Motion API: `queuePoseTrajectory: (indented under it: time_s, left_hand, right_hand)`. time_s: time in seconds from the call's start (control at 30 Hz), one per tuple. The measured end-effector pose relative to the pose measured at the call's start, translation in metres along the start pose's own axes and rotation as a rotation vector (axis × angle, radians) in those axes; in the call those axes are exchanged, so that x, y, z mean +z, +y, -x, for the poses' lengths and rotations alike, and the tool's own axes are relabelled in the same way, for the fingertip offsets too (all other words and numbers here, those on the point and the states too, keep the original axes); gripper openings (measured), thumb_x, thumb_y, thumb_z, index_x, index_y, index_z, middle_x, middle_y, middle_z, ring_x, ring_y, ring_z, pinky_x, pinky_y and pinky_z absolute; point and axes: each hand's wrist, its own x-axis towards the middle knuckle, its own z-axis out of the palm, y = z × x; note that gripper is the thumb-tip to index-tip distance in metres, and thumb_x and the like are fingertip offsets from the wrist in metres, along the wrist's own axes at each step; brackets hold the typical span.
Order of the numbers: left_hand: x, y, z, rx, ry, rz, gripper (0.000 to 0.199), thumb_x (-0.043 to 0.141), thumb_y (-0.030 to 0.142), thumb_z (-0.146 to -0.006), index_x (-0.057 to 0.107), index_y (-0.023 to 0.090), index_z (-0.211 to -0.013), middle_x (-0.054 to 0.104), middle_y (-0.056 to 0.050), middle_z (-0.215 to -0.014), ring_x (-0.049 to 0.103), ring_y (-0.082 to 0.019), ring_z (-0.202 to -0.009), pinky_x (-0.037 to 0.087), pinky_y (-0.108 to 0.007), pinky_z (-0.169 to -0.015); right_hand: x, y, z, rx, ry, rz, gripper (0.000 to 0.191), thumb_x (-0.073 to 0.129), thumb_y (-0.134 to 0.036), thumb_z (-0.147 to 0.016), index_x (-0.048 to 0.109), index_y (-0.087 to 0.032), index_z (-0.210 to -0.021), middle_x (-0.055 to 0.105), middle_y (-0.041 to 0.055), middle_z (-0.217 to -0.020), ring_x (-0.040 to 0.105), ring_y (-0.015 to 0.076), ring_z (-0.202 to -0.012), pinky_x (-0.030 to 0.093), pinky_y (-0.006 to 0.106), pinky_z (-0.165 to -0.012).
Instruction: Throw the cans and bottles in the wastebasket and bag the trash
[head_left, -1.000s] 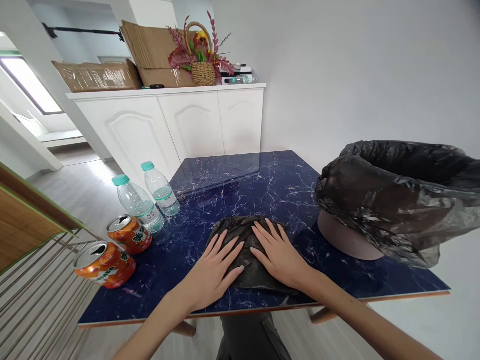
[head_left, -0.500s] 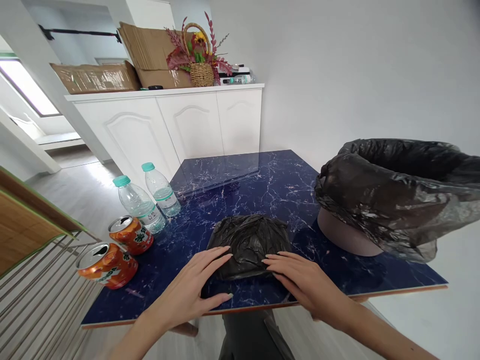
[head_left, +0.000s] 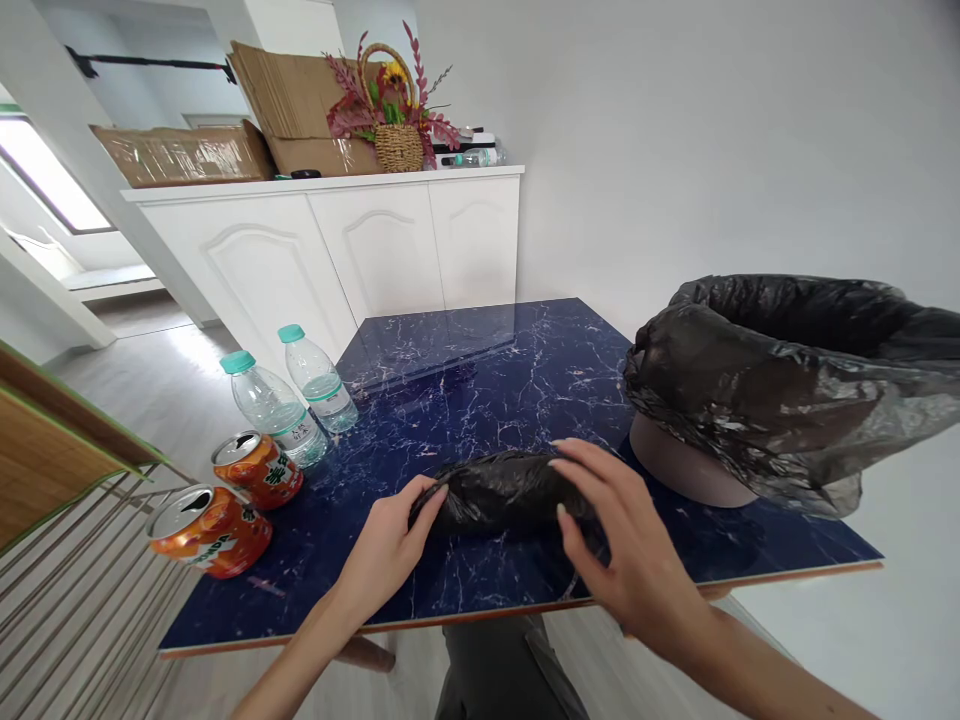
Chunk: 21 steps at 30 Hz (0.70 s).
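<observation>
A black plastic bag [head_left: 502, 492], folded into a narrow roll, lies near the front of the dark blue marbled table [head_left: 480, 400]. Its left end is pinched between the thumb and fingers of my left hand [head_left: 397, 545]. My right hand [head_left: 626, 535] is at the other end with thumb and fingers spread apart; whether its fingertips touch the plastic I cannot tell. To the right stands a trash bin [head_left: 686, 462] lined with another black bag [head_left: 757, 390], whose edge hangs loosely over the rim.
Two orange soda cans [head_left: 217, 535] and two clear water bottles [head_left: 319, 380] with green caps stand along the table's left edge. Beside it is a metal rack [head_left: 82, 590]. Behind, a white cabinet [head_left: 262, 260] carries cardboard boxes [head_left: 187, 155] and a flower basket [head_left: 399, 147].
The black bag has gone from a wider flat bundle to a narrower roll. My left hand has closed on its left end. My right hand has lifted and opened.
</observation>
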Motion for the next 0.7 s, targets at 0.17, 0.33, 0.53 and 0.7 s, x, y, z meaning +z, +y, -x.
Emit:
queuePoseTrajectory:
  time_s: [0.17, 0.33, 0.53, 0.7]
  left_hand:
    - [0.014, -0.002, -0.025, -0.018, 0.052, -0.098, 0.028, 0.040, 0.042, -0.112, 0.063, 0.026, -0.107, 0.079, -0.002, -0.094, 0.076, -0.024, -0.081, 0.050, -0.029, -0.070]
    - [0.024, -0.013, -0.041, -0.013, 0.078, -0.429, 0.026, 0.039, 0.036, -0.112, 0.059, 0.024, -0.125, 0.081, -0.007, -0.094, 0.079, -0.029, -0.081, 0.052, -0.033, -0.067]
    - [0.031, -0.027, -0.046, 0.038, 0.098, -0.543, 0.031, 0.037, 0.031, -0.112, 0.058, 0.018, -0.130, 0.080, -0.012, -0.097, 0.076, -0.033, -0.084, 0.053, -0.048, -0.088]
    - [0.026, -0.028, -0.047, 0.191, 0.201, -0.578, 0.039, 0.038, 0.025, -0.111, 0.055, 0.018, -0.145, 0.063, -0.021, -0.146, 0.060, -0.039, -0.138, 0.048, -0.058, -0.109]
  right_hand:
    - [0.032, -0.015, -0.009, -0.199, -0.268, 0.187, 0.060, 0.043, -0.036, -0.113, 0.033, -0.023, -0.171, 0.032, 0.0088, -0.178, 0.018, 0.0367, -0.167, 0.024, 0.067, -0.134]
    - [0.065, 0.006, -0.027, -0.027, -0.439, 0.226, 0.066, 0.030, -0.057, -0.115, 0.037, -0.024, -0.171, 0.025, 0.0097, -0.180, 0.013, 0.0407, -0.168, 0.020, 0.073, -0.132]
    - [0.075, 0.033, -0.032, -0.004, -0.525, 0.190, 0.065, 0.023, -0.060, -0.115, 0.038, -0.029, -0.170, 0.029, 0.0061, -0.179, 0.020, 0.0331, -0.167, 0.023, 0.062, -0.134]
    - [0.078, 0.037, -0.029, -0.034, -0.521, 0.208, 0.063, 0.025, -0.057, -0.116, 0.042, -0.028, -0.168, 0.033, 0.0068, -0.178, 0.025, 0.0332, -0.166, 0.025, 0.062, -0.134]
